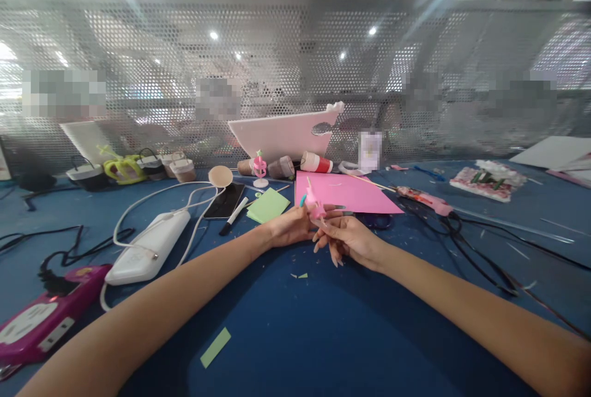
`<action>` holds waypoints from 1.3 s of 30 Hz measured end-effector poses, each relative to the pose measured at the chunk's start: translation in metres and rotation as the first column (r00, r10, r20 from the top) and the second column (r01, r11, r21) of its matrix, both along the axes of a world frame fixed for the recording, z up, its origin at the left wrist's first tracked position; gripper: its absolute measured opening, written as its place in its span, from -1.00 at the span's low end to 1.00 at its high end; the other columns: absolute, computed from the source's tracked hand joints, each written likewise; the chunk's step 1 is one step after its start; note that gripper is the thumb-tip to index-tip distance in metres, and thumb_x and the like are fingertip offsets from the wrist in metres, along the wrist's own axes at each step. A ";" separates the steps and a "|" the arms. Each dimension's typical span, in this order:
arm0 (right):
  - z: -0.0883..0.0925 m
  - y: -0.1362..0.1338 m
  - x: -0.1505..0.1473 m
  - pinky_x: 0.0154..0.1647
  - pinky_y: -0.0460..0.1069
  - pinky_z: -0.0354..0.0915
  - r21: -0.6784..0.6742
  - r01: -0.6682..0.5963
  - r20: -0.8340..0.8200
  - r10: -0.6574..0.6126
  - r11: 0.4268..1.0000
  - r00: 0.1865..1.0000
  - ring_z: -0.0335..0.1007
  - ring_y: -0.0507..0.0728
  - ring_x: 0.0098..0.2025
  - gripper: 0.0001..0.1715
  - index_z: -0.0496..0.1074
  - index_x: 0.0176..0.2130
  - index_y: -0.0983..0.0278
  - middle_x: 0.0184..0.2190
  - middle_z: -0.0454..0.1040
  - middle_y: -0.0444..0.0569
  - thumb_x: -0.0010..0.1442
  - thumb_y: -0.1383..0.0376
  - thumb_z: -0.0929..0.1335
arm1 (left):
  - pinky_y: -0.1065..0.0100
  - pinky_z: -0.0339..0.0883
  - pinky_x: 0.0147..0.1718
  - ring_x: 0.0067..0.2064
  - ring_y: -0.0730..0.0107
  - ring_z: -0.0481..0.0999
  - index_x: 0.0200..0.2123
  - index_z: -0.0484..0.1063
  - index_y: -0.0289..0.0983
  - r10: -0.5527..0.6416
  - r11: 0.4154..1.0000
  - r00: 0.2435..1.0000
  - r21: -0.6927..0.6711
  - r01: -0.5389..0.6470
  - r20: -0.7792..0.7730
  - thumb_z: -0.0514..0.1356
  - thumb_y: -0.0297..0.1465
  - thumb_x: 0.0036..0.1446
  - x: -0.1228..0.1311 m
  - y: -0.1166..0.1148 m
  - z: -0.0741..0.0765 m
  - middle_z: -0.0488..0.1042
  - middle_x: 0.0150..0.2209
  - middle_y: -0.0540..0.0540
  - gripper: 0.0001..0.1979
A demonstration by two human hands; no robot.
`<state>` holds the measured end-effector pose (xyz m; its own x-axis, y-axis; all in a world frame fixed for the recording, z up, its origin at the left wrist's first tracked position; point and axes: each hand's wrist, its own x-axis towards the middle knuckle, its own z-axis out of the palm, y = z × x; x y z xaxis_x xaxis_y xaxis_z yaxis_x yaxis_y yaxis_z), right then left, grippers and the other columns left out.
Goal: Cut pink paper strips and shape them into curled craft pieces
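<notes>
Over the middle of the blue table, my left hand (292,226) is closed around a small pink craft piece (316,202) with a thin stick poking up from its top. Thumb and finger of my right hand (353,238) pinch the lower end of the same piece, the other fingers hanging loosely below. A bit of teal shows beside the pink piece. Behind both hands lies a sheet of pink paper (351,191). Left of them are light green paper squares (268,204), a white marker with a black cap (233,216) and a dark phone (223,201).
A white power brick (148,249) and a magenta power strip (55,314) with cables lie at left. At right rests a glue gun (423,200) with a black cord. A pink ornament on a stand (260,169), paper cups (316,162) and a white board (284,132) stand behind.
</notes>
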<state>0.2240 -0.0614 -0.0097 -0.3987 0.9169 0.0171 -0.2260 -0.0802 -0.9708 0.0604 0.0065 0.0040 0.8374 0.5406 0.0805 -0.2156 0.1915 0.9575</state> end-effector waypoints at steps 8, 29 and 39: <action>-0.003 0.005 0.005 -0.77 -0.16 0.25 -0.001 0.004 -0.020 -0.004 1.000 1.000 0.36 -0.03 -0.73 -0.57 0.48 -0.42 0.38 -0.52 0.57 0.00 0.07 0.02 0.44 | 0.33 0.33 -0.21 -0.03 0.20 0.47 0.00 0.47 -0.29 -0.028 0.996 0.997 -0.078 0.033 0.067 0.31 -0.29 0.01 0.000 0.007 -0.005 0.48 0.03 -0.19 -0.54; 0.003 0.004 0.004 -0.74 -0.17 0.27 -0.049 0.054 -0.055 -0.057 0.997 0.997 0.33 -0.06 -0.73 -0.53 0.45 -0.46 0.36 -0.56 0.56 -0.04 -0.08 0.00 0.51 | 0.21 0.36 -0.07 0.08 0.10 0.43 0.11 0.35 -0.19 -0.095 0.995 0.984 -0.018 0.099 0.152 0.39 -0.13 -0.15 -0.001 0.013 -0.008 0.14 0.30 -0.28 -0.27; -0.003 0.005 0.004 -0.74 -0.15 0.27 0.045 0.100 0.049 -0.103 0.994 0.994 0.37 -0.01 -0.72 -0.50 0.46 -0.46 0.38 -0.57 0.55 0.01 -0.07 -0.03 0.49 | 0.31 0.36 -0.08 -0.08 0.25 0.55 -0.07 0.48 -0.36 0.160 0.986 0.979 -0.057 -0.154 0.128 0.35 -0.38 -0.02 0.007 0.006 -0.005 0.50 0.00 -0.28 -0.60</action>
<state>0.2284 -0.0566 -0.0129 -0.3049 0.9516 0.0385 -0.1814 -0.0183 -0.9832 0.0674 0.0128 -0.0013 0.7255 0.6703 0.1558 -0.3700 0.1890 0.9096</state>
